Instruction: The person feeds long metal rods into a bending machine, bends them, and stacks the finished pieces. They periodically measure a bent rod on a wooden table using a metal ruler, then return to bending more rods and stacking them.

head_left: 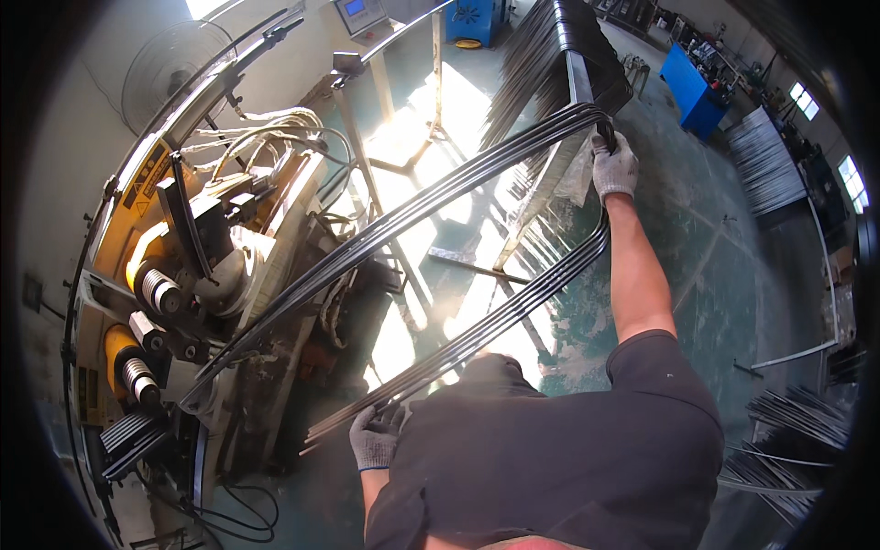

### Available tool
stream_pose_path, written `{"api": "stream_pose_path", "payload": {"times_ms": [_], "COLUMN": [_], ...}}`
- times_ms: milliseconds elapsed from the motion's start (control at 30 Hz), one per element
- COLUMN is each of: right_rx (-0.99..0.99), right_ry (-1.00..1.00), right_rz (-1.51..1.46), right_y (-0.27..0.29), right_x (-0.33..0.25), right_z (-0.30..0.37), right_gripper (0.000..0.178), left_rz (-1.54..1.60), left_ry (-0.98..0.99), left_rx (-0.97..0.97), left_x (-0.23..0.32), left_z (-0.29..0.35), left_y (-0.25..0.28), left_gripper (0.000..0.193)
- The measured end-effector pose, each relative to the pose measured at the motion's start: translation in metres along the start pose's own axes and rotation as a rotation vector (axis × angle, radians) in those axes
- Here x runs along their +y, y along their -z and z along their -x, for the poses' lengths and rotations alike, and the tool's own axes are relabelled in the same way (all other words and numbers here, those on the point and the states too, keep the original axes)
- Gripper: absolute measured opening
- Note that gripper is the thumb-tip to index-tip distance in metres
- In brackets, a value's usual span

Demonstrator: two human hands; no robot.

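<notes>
Several dark bent metal rods (477, 174), nested together in a long hairpin shape, stretch across the view in front of my body. My right hand (614, 168), in a pale knitted glove, is closed around the rods at their bent end, on the far right, beside a hanging stack of similar rods. Lower down, my left hand (374, 438), gloved too, is closed at the rods' lower leg near their free ends; its fingers are partly hidden. The upper leg runs down left to the bending machine (174, 302), overlapping its lower part; I cannot tell whether they touch.
A stand (577, 78) at the back bears many hanging bent rods (527, 82). Left of it are a fan (179, 73) and a control box (359, 14). A blue cabinet (686, 90) and rod bundles (765, 160) line the right; loose rods (793, 449) lie lower right. Cables (252, 513) trail at lower left.
</notes>
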State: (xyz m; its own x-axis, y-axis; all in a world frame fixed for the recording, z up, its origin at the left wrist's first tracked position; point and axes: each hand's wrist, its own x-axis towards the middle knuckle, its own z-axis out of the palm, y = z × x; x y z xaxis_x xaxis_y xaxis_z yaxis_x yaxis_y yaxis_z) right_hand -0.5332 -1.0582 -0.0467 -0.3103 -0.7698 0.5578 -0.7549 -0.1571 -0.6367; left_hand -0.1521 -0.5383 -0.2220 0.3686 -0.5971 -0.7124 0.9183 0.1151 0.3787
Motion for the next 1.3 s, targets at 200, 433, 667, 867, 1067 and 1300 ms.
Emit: {"api": "stream_pose_path", "payload": {"times_ms": [200, 433, 667, 867, 1067, 1300], "right_rx": [-0.075, -0.088, -0.24, 0.198, -0.762, -1.726], "right_ry": [0.102, 0.392, 0.309, 0.72, 0.831, 0.758], "right_rz": [0.224, 0.558, 0.982, 0.515, 0.203, 0.542], "right_y": [-0.058, -0.151, -0.195, -0.208, -0.174, -0.095], "right_x": [0.077, 0.143, 0.107, 0.163, 0.212, 0.124], "right_z": [-0.149, -0.222, -0.303, -0.234, 0.075, 0.355], "right_gripper": [0.045, 0.02, 0.04, 0.045, 0.046, 0.048], "left_rz": [-0.218, -0.63, -0.648, -0.365, -0.164, 0.034], "left_ry": [-0.064, -0.188, -0.252, -0.366, -0.369, -0.45], "left_rx": [-0.052, -0.156, 0.252, 0.48, 0.638, 0.766], "left_x": [-0.073, -0.127, -0.144, -0.162, -0.226, -0.28], "left_z": [-0.07, -0.049, -0.046, 0.009, 0.067, 0.16], "left_y": [-0.111, -0.25, -0.19, -0.118, -0.046, 0.065], "left_gripper": [0.042, 0.047, 0.035, 0.042, 0.037, 0.038]}}
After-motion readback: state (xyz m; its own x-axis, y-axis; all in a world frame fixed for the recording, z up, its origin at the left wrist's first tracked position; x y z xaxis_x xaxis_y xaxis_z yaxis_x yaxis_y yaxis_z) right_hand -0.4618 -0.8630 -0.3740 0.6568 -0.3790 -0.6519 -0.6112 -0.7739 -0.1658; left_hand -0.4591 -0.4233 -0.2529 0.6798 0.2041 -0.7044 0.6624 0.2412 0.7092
